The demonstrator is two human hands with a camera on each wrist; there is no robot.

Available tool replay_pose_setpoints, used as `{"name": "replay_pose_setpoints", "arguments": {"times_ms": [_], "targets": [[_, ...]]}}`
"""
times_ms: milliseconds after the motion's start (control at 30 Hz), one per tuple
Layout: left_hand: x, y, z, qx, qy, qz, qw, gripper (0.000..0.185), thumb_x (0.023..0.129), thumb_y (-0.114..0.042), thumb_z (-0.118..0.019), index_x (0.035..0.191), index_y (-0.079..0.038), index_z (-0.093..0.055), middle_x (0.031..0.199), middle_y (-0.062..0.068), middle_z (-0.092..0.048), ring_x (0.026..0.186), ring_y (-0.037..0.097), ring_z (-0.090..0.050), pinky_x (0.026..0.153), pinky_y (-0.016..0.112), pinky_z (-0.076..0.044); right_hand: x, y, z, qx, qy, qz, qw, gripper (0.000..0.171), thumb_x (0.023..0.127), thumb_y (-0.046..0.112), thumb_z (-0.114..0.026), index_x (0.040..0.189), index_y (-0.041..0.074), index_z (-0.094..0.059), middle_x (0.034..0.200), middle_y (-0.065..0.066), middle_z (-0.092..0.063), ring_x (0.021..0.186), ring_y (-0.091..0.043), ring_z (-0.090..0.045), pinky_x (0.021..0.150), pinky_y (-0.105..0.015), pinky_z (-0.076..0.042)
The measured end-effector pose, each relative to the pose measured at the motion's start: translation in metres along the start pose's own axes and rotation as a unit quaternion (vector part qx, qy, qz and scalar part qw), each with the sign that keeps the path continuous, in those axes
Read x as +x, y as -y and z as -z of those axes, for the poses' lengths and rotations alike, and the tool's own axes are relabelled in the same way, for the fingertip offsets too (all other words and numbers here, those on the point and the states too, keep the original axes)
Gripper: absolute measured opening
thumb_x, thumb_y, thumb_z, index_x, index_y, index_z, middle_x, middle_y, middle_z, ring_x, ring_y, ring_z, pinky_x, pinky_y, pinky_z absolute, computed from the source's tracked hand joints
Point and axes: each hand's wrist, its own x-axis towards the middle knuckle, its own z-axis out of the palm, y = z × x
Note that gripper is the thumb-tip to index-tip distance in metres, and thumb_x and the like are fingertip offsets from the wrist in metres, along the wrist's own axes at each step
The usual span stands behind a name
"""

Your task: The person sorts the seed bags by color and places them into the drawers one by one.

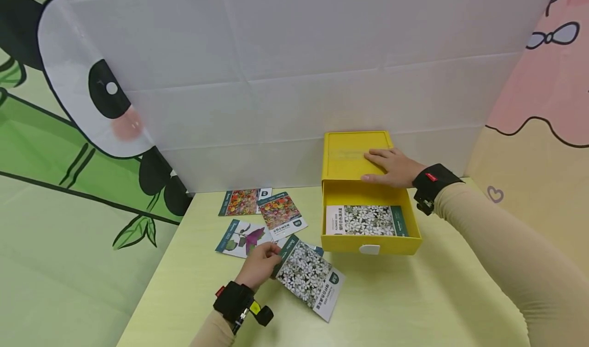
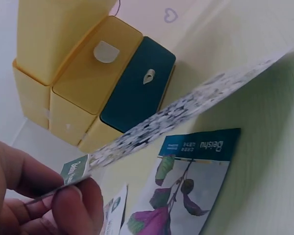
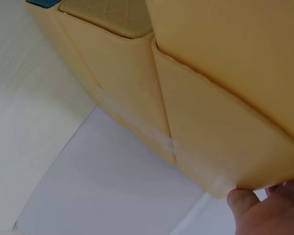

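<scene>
One seed packet with white flowers (image 1: 365,220) lies flat in the pulled-out drawer (image 1: 370,245) of the yellow box (image 1: 354,155); I judge that item filed. A second white-flower packet (image 1: 309,278) is in my left hand (image 1: 259,265), fingers (image 2: 76,205) pinched on its top corner, the rest of it tilted just over the tabletop (image 1: 405,301), in front and to the left of the drawer; not yet in.

Three packets still out, by my count, to the left of the box:
- purple-leaf packet (image 1: 241,238), flat, just beyond my left hand;
- mixed-blooms packet (image 1: 282,213), flat, overlapping the next;
- a further orange-and-red flowers packet (image 1: 244,201), nearest the wall.

So, as I read it, one stowed, one in hand, three to go.

My right hand (image 1: 391,167) rests on the lid of the yellow box, fingers straight and flat, gripping nothing, steadying it. The left wrist view shows a dark teal drawer (image 2: 137,90) beside a shut yellow one (image 2: 95,68).

Surface: pale yellow-green tabletop, smooth. Surround: white creased sheet (image 1: 294,71) behind, a panda-and-bamboo cartoon panel (image 1: 69,132) to the left, a pink-and-cream cartoon panel (image 1: 543,91) to the right. Both wrists carry black straps; sleeves are beige.
</scene>
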Motion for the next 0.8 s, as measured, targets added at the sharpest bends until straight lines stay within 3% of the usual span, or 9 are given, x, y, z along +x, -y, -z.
{"name": "replay_pose_setpoints", "arguments": {"times_ms": [267,500,800], "targets": [[-0.009,-0.009,0.012,-0.018,-0.021,0.012,0.9995,0.015,0.093,-0.004,-0.055,0.106,0.003,-0.057,0.086,0.012,-0.053,0.073,0.022,-0.051,0.056,0.041,-0.053,0.002,-0.003,-0.002,0.0,-0.006,0.001,1.0,0.087,0.089,0.063,-0.052,0.152,0.009,-0.026,0.156,-0.018,-0.02,0.139,-0.046,-0.013,0.109,-0.063,-0.015],[-0.017,-0.021,0.024,-0.034,-0.038,-0.003,0.9987,0.015,0.094,-0.003,-0.054,0.108,0.003,-0.057,0.087,0.012,-0.053,0.07,0.022,-0.051,0.054,0.037,-0.052,0.004,-0.004,-0.005,-0.002,-0.01,-0.002,1.0,0.088,0.088,0.064,-0.052,0.152,0.01,-0.027,0.156,-0.017,-0.02,0.139,-0.045,-0.013,0.109,-0.062,-0.014],[-0.029,-0.047,0.044,-0.041,-0.07,-0.014,0.9966,0.016,0.095,-0.003,-0.053,0.109,0.002,-0.056,0.09,0.014,-0.051,0.077,0.024,-0.047,0.055,0.035,-0.05,0.0,0.001,-0.001,-0.006,-0.004,0.003,1.0,0.084,0.091,0.06,-0.052,0.152,0.008,-0.027,0.156,-0.019,-0.02,0.14,-0.047,-0.012,0.11,-0.062,-0.01]]}}
